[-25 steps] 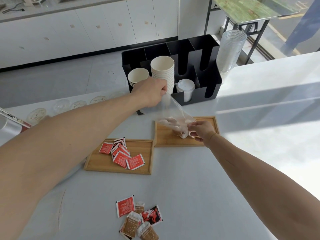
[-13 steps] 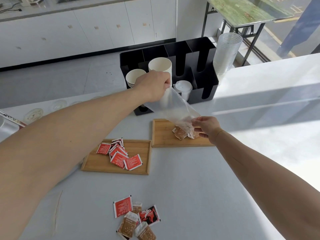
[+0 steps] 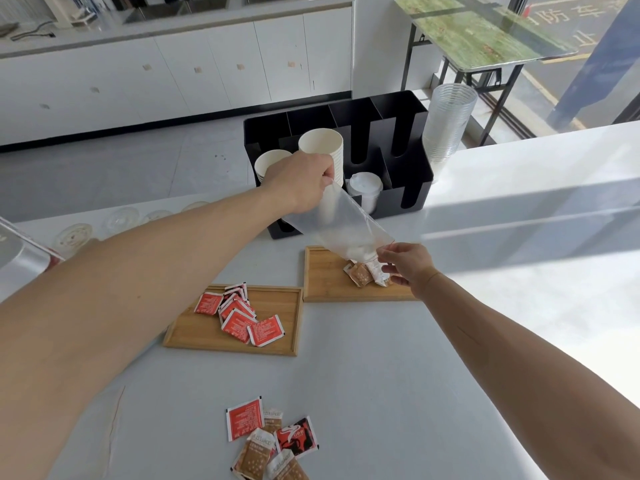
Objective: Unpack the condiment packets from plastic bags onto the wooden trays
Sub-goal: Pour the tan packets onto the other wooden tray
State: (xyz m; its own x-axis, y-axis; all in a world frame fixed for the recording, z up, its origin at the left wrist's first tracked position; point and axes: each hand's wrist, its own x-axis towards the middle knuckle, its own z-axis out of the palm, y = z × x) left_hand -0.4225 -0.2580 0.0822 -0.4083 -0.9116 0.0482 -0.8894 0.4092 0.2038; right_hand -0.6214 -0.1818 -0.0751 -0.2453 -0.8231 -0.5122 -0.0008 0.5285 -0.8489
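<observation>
My left hand [image 3: 300, 184] grips the closed end of a clear plastic bag [image 3: 341, 230], holding it upside down and slanted. My right hand [image 3: 405, 264] pinches the bag's open mouth just over the right wooden tray [image 3: 323, 282]. Brown condiment packets [image 3: 363, 274] lie on that tray under the mouth, and pale packets still show inside the bag's lower end. The left wooden tray [image 3: 277, 306] holds several red packets [image 3: 242, 315].
A loose pile of red and brown packets [image 3: 270, 439] lies on the white table near me. A black cup organiser [image 3: 408, 147] with paper cups [image 3: 322, 150] and lids stands behind the trays, clear plastic cups [image 3: 448, 123] stacked at its right. Clear lids line the table's far left.
The left hand has raised the bag's closed end, so the bag stretches out longer. Brown packets have dropped from the mouth onto the right tray.
</observation>
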